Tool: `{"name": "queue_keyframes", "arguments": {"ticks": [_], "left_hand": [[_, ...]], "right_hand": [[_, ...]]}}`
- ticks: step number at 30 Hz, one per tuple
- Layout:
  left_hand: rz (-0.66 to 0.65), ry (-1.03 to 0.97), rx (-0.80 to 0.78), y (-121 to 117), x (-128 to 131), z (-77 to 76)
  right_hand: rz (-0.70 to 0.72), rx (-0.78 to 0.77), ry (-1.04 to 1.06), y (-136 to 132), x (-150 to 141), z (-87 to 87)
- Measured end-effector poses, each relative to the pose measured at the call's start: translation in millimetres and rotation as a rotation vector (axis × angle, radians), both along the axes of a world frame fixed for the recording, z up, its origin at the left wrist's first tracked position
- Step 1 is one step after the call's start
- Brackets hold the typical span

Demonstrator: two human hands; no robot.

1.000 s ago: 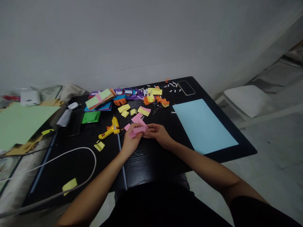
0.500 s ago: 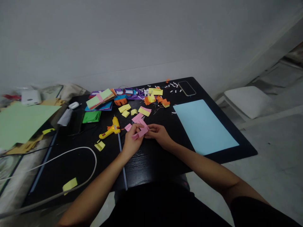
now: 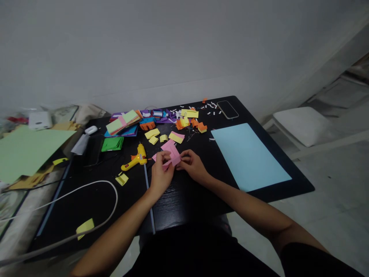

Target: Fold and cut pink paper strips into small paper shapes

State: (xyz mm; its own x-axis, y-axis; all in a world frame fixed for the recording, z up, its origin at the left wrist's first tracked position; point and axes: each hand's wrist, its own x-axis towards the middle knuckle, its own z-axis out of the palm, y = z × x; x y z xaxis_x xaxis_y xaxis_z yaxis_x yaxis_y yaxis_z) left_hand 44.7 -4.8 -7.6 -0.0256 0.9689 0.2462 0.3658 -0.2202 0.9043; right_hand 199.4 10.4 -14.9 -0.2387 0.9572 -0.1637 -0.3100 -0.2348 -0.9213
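A folded piece of pink paper (image 3: 174, 155) is held between my two hands above the black table. My left hand (image 3: 161, 171) pinches it from the left, thumb and fingers closed on it. On the other side, my right hand (image 3: 192, 164) has its fingertips closed on the paper's right edge. More pink paper (image 3: 168, 145) lies just beyond my fingers, partly covered. A yellow glue gun (image 3: 135, 158) with a long glue stick (image 3: 149, 198) behind it rests left of my left hand. Yellow paper pieces (image 3: 152, 133) lie farther back.
A light blue sheet (image 3: 250, 156) lies at the right, with a phone (image 3: 227, 109) behind it. Green folded paper (image 3: 112, 144) and a paper stack (image 3: 123, 122) are at the back left. A white cable (image 3: 115, 188) loops across the left side. White scraps (image 3: 213, 105) litter the back.
My left hand's fingers and the pink paper have shifted slightly; the paper is turned more upright. My right hand stays at its edge. The whole view has dropped a little.
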Motion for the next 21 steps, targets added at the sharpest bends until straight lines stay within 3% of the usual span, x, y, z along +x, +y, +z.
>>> {"name": "queue_keyframes", "arguments": {"ticks": [7,11,15,21], "left_hand": [[0.022,0.050,0.039,2,0,6.1],[0.003,0.093,0.046,0,2,9.7],[-0.023,0.158,0.044,-2,1,10.8],[-0.063,0.151,0.000,-1,-2,11.7]], "right_hand": [[-0.120,0.275,-0.295,-6,0,3.4],[-0.121,0.376,-0.365,-7,3,7.4],[-0.133,0.348,-0.345,-4,5,5.0],[-0.084,0.153,-0.126,2,4,-2.1]]}}
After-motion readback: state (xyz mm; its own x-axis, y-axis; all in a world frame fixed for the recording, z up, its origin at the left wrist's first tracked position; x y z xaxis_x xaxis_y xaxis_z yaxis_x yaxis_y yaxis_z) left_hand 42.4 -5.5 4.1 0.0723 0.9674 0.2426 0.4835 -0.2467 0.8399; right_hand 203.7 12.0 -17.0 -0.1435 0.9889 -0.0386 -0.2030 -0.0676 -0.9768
